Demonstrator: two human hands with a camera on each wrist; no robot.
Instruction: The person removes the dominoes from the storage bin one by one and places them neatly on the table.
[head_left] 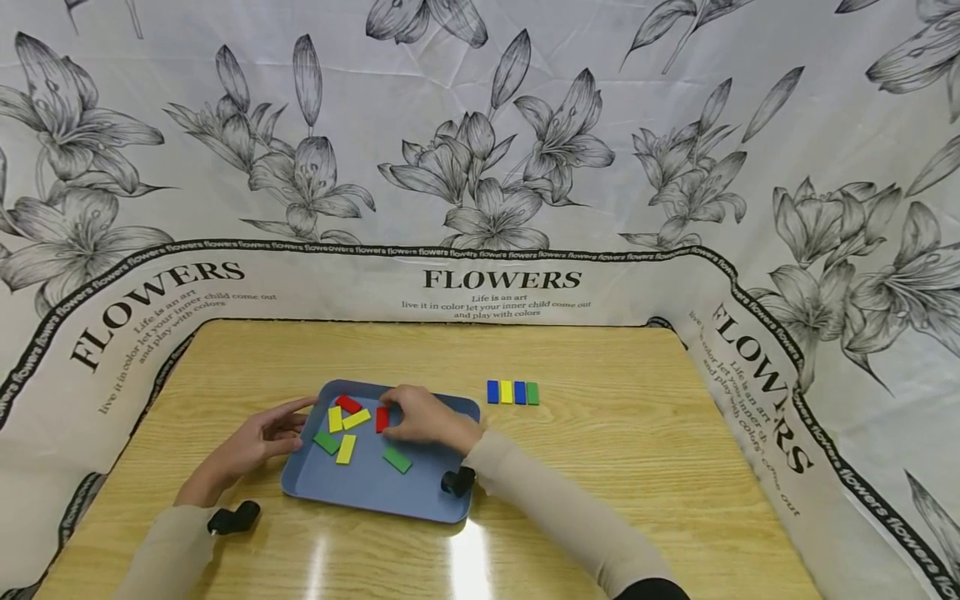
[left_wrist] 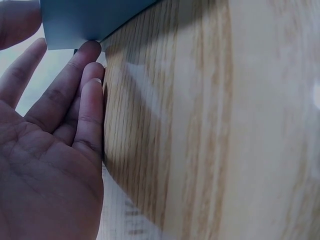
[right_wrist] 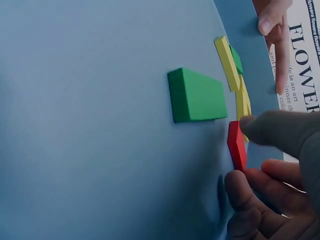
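Note:
A blue-grey tray point(head_left: 375, 498) sits on the wooden table, with several flat rectangular blocks in it. My right hand point(head_left: 423, 415) reaches over the tray and pinches a red block point(right_wrist: 237, 145) end to end between thumb and fingers. Nearest in the right wrist view, a green block point(right_wrist: 200, 97) lies on the tray floor. My left hand point(head_left: 258, 437) is at the tray's left edge, its fairly straight fingers point(left_wrist: 60, 95) right at the outer wall and its thumb near the rim. Close to the pinched block lie another red block point(head_left: 348, 404) and a yellow block point(head_left: 356, 418).
Beyond the tray's right corner, a blue block point(head_left: 492, 392), a yellow block point(head_left: 507, 392), a second blue block point(head_left: 521, 392) and a green block point(head_left: 532, 393) stand in a row on the table point(head_left: 600, 450). A flower-printed cloth point(head_left: 495, 287) surrounds the table's back and sides.

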